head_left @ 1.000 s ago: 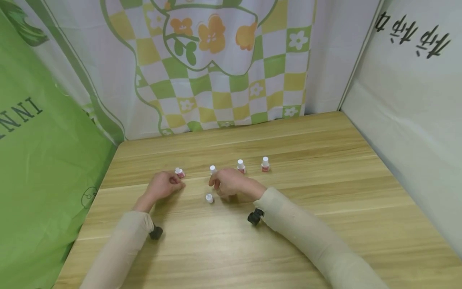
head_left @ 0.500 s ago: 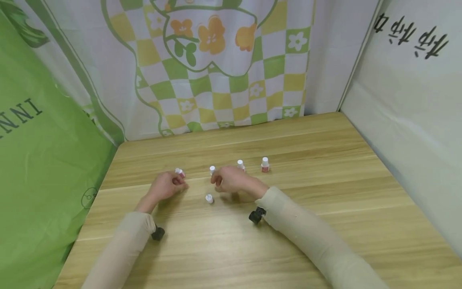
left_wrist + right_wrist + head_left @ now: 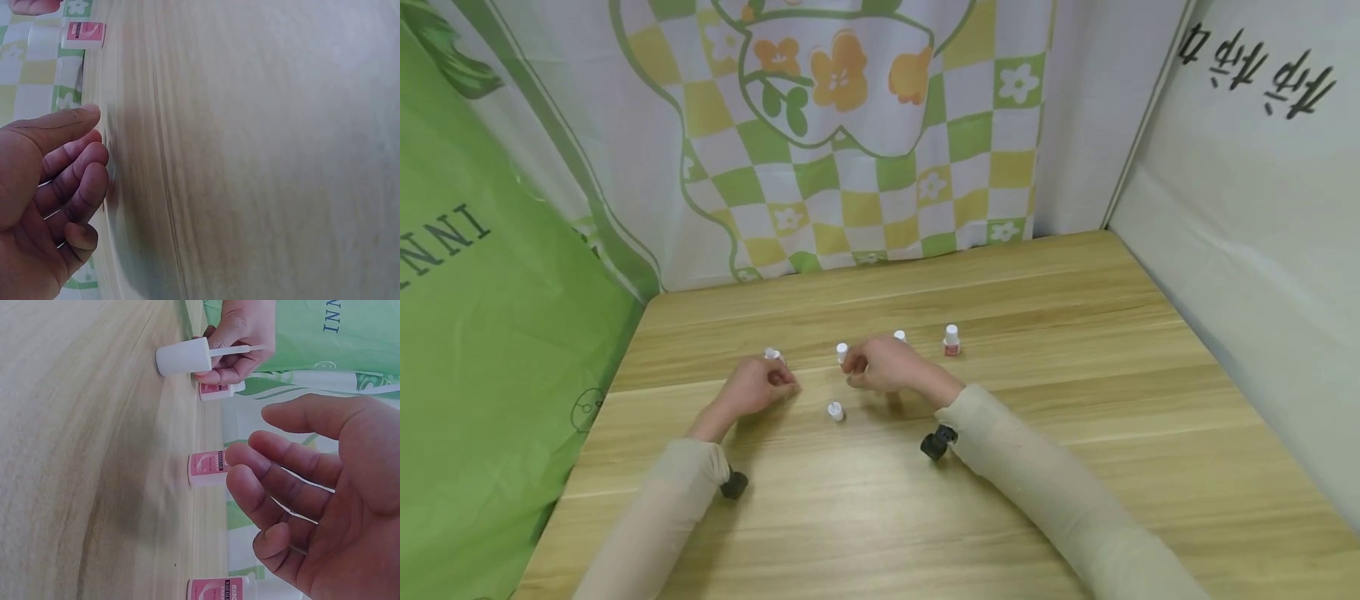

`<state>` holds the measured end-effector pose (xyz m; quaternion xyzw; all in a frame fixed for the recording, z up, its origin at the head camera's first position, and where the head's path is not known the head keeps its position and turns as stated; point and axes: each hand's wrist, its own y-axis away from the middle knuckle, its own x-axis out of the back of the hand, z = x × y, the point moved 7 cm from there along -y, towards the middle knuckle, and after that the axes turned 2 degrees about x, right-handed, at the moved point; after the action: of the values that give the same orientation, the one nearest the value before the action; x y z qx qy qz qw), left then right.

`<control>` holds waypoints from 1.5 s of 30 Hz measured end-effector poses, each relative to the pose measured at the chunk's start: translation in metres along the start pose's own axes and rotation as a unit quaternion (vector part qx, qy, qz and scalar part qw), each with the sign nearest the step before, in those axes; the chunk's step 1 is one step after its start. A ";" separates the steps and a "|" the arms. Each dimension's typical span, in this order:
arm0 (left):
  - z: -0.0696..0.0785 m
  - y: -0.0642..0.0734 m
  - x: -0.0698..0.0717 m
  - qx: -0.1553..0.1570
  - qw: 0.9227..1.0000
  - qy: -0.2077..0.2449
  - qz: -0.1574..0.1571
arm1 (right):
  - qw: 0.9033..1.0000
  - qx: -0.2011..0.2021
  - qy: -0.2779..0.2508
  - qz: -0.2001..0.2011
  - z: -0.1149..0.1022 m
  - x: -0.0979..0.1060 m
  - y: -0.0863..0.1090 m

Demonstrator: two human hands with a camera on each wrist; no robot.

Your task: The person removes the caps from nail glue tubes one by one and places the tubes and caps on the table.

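Note:
My left hand [image 3: 756, 388] hovers by the uncapped nail glue bottle [image 3: 773, 355] at the left, its fingers loosely curled around nothing. That bottle is white with a pink label, partly hidden by the hand. On the table between both hands, a white brush cap [image 3: 836, 411] stands with its brush [image 3: 240, 350] pointing up. My right hand [image 3: 889, 364] is beside a capped nail glue bottle [image 3: 842, 352]; its relaxed fingers [image 3: 290, 453] hold nothing in the right wrist view. Behind this hand, another capped bottle [image 3: 900, 336] is mostly covered.
A further capped nail glue bottle [image 3: 952, 340] stands at the right end of the row. The wooden table [image 3: 880, 517] meets a checked curtain [image 3: 865, 183] at the back. Green fabric [image 3: 490, 358] hangs at the left and a white sheet [image 3: 1247, 250] at the right.
Both hands have drifted slightly to the right, the right one also a little farther back, covering more of the bottle behind it. The bottles and brush cap have stayed put.

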<state>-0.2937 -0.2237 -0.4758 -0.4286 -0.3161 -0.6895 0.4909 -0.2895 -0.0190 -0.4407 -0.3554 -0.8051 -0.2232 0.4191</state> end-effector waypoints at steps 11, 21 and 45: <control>0.007 -0.007 -0.005 -0.024 1.000 -0.009 -0.001 | 1.000 0.008 -0.006 0.028 0.000 0.006 0.000; 0.014 -0.012 -0.008 -0.017 1.000 0.011 -0.018 | 0.999 -0.003 -0.014 0.046 0.005 0.009 0.001; 0.025 -0.022 -0.021 -0.045 0.998 0.031 -0.015 | 0.997 -0.017 -0.029 0.071 0.011 0.015 0.000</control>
<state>-0.3041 -0.1866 -0.4842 -0.4238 -0.2752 -0.7234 0.4704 -0.3010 -0.0064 -0.4344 -0.4249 -0.7856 -0.1963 0.4046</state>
